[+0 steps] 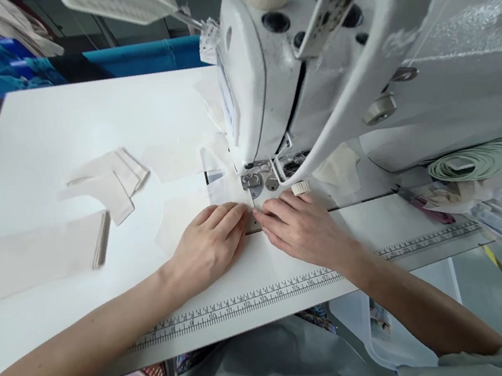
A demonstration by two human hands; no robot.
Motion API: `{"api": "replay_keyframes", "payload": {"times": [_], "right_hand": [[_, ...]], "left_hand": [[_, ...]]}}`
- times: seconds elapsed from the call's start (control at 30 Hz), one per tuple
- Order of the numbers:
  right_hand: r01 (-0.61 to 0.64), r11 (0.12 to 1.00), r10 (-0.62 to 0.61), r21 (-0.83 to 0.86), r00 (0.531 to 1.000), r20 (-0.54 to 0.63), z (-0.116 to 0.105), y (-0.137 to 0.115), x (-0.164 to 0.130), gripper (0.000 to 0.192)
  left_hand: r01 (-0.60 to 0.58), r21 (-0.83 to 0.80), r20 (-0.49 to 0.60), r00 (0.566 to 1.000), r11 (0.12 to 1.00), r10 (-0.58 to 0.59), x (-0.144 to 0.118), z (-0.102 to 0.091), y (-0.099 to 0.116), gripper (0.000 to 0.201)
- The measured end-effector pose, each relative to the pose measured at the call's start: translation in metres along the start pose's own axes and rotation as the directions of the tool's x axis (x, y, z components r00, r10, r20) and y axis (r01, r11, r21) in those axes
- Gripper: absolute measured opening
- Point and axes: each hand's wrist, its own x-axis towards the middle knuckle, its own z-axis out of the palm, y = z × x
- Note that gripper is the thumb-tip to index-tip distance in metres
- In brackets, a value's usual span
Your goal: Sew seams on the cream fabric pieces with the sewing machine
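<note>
Both my hands meet in front of the needle area of a white sewing machine point(242, 87). My left hand point(212, 242) has its fingers pressed together, the tips low against the needle plate point(272, 183). Opposite it, my right hand point(299, 225) is closed in a pinch, its tips almost touching the left ones. Whatever lies between the fingertips is too small and pale to make out. A thin line like thread runs down between the two hands. The presser foot point(250, 180) is just beyond my fingertips.
Cut pale fabric pieces point(109, 182) and a fabric stack point(42, 256) lie on the left of the white table. A ruler strip point(268, 296) runs along the front edge. At the right are a coil of green cord point(473, 162), scissors point(425, 205) and scraps.
</note>
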Motion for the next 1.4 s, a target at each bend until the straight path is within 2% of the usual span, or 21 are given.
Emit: {"api": "replay_keyframes", "payload": {"times": [0.5,0.83,0.97,1.07,1.13,1.27,1.4], "right_hand": [[-0.051,0.998,0.053,-0.031,0.997,0.062,0.005,0.005,0.006,0.028],[-0.149,0.987,0.155,-0.059,0.98,0.125,0.005,0.003,0.014,0.034],[-0.192,0.981,0.191,0.031,0.981,0.044,0.009,0.01,0.007,0.034],[-0.306,0.94,0.32,0.153,0.945,-0.074,0.015,0.025,0.007,0.032],[-0.323,0.921,0.354,0.22,0.927,-0.122,0.021,0.034,0.009,0.029],[-0.343,0.898,0.389,0.277,0.912,-0.131,0.029,0.042,0.012,0.027],[-0.373,0.903,0.407,0.212,0.902,-0.147,0.028,0.042,0.008,0.031]], "left_hand": [[0.004,-0.009,-0.001,1.0,1.0,-0.004,0.003,0.005,-0.008,0.024],[0.046,-0.02,0.017,0.999,0.999,-0.046,0.006,0.011,-0.02,0.026],[0.081,-0.042,0.036,0.996,0.996,-0.079,0.009,0.012,-0.023,0.028],[0.106,-0.042,0.069,0.992,0.993,-0.103,0.01,0.012,-0.026,0.03],[0.122,-0.043,0.095,0.989,0.992,-0.118,0.01,0.012,-0.027,0.031],[0.138,-0.037,0.113,0.985,0.99,-0.133,0.01,0.012,-0.026,0.032],[0.139,-0.018,0.12,0.983,0.99,-0.136,0.01,0.013,-0.022,0.033]]}}
